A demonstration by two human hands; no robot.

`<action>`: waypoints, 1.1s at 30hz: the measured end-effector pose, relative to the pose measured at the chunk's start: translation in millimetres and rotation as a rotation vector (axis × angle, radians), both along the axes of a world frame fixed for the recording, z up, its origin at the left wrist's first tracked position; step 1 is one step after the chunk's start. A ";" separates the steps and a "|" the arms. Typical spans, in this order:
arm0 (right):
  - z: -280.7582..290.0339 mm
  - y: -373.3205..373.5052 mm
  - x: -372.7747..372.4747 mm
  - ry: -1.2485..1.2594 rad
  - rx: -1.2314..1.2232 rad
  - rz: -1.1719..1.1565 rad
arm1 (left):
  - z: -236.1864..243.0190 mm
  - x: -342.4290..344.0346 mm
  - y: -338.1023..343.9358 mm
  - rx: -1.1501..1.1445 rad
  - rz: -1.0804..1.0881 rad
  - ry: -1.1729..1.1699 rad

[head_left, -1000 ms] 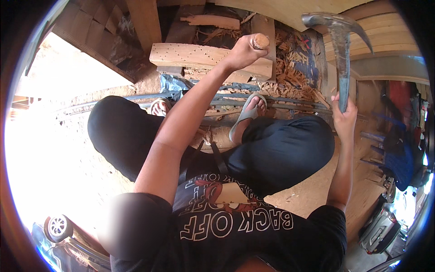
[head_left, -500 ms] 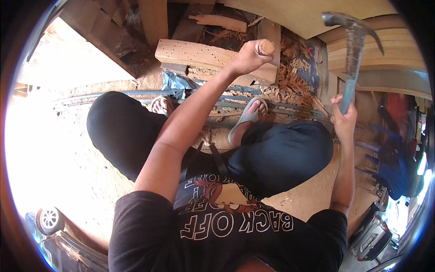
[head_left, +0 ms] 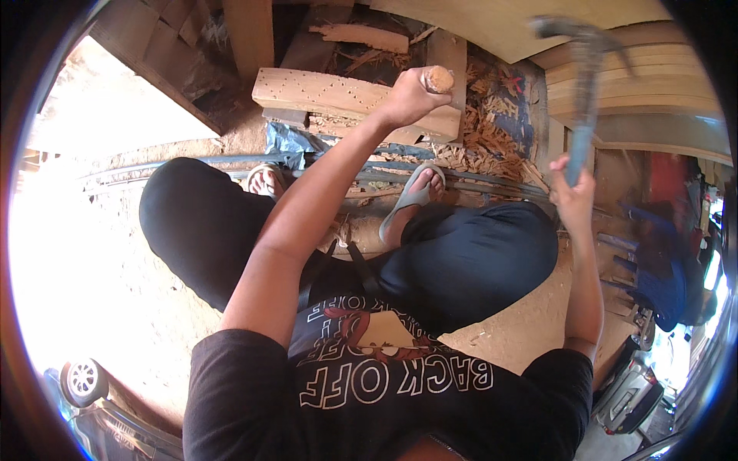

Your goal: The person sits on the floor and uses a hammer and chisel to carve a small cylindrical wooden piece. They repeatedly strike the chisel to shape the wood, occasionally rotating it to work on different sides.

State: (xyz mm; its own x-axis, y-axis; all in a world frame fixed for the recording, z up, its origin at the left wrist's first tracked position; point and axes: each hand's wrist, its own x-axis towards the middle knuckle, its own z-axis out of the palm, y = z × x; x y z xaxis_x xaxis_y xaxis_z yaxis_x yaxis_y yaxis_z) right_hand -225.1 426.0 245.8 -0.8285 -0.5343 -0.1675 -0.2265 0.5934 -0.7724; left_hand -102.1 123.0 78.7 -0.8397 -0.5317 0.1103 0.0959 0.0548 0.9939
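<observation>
My left hand (head_left: 411, 101) is closed around a round wooden handle (head_left: 440, 79), its blunt end facing up. The handle's lower end is hidden beneath the fist. This fist is over the right part of a pale wooden beam (head_left: 319, 91) dotted with rows of small dark holes. Off to the right, my right hand (head_left: 573, 198) grips a claw hammer (head_left: 586, 88) low on its shaft. The hammer is raised, with its metal head at the top and smeared by motion. A gap separates the hammer from the wooden handle.
Wood chips (head_left: 500, 131) lie heaped right of the beam. A loose wood piece (head_left: 361, 37) lies behind it. Pale boards (head_left: 638, 77) are stacked at the far right. Thin pipes (head_left: 492, 183) run past my sandalled feet, near blue plastic sheeting (head_left: 288, 138).
My right hand and the hammer have shifted slightly left, and the hammer is now more blurred. My left hand keeps its grip over the beam. The whole view has shifted a little.
</observation>
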 end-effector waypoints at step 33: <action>-1.7 2.4 -5.2 0.517 0.392 0.357 | 2.4 5.3 -1.9 -0.093 -0.017 -0.009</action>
